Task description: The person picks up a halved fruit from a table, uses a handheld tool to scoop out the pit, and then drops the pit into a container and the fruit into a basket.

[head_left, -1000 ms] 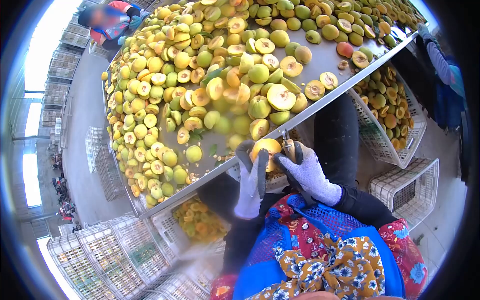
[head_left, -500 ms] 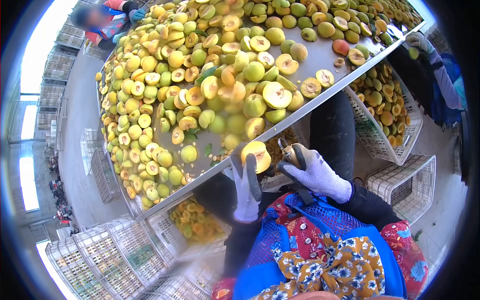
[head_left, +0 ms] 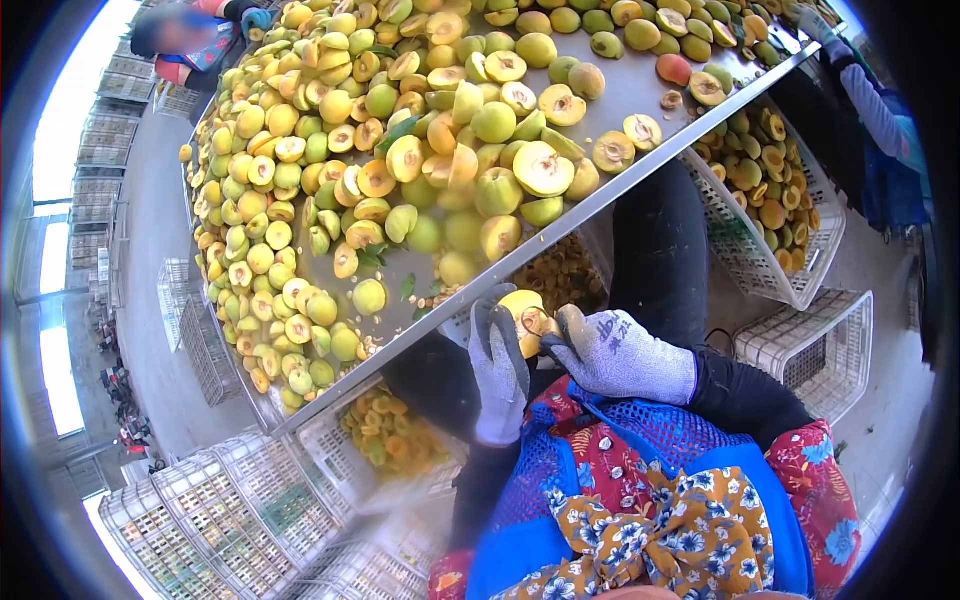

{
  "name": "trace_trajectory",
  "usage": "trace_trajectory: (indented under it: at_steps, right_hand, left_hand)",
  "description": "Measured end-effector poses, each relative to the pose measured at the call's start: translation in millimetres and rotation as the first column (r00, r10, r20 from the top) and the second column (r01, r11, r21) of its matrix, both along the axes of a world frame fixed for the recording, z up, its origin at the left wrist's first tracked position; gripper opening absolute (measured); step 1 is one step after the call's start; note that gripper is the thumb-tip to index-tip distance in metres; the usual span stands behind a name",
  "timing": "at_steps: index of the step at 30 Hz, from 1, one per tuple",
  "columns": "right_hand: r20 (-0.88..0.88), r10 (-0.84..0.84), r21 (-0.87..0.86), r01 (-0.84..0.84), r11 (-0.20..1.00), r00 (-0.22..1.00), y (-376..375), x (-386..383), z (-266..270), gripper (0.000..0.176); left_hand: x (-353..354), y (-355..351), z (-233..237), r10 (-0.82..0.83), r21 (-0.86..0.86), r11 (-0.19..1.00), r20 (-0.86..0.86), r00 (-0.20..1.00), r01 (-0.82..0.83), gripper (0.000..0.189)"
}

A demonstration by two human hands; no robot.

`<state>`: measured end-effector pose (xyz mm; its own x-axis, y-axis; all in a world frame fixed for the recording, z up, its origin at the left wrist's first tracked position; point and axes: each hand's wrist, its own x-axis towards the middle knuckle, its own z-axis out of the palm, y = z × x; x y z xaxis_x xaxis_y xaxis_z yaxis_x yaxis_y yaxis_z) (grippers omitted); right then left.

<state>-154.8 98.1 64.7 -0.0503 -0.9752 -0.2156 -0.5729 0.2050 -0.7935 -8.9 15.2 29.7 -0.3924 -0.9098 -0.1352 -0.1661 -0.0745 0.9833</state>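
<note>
Yellow peach half (head_left: 524, 312) clamped in left hand (head_left: 497, 365) grip. Right hand (head_left: 612, 352) curled closed, touching its right side. Counter (head_left: 630, 100) edge just above.

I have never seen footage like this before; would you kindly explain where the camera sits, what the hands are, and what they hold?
There is no machine here. A person wears a camera on the head that looks down at two gloved hands, and its wide lens bends the picture. The left hand grips a yellow fruit half. The right hand is curled shut against its cut face; anything inside the fingers is hidden. Above them lies a metal table heaped with whole and halved fruit. A white crate at the right holds more halves, and another person stands at the table's far end.
</note>
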Motion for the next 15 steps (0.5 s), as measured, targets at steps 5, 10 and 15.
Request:
trace_trajectory:
  at_steps: [5, 10, 15]
  right_hand:
    - [0.017, 0.017, -0.067, -0.016, 0.998, 1.0, 2.0, 2.9, -5.9, 0.036]
    - [0.12, 0.003, -0.083, 0.007, 0.997, 0.993, 3.7, 6.8, -16.2, 0.035]
    - [0.718, -0.279, 0.487, -0.174, 0.856, 0.637, -9.1, -16.2, 18.9, 0.032]
  left_hand:
    - [-0.7, -0.2, 10.7, -0.016, -0.076, 0.997, 0.037, 0.999, 0.019, 0.029]
    - [-2.1, 6.5, 8.0, 0.058, -0.059, 0.997, 0.001, 0.998, -0.058, 0.026]
    - [-6.8, 8.6, 16.1, 0.09, -0.237, 0.969, 0.072, 0.993, -0.071, 0.023]
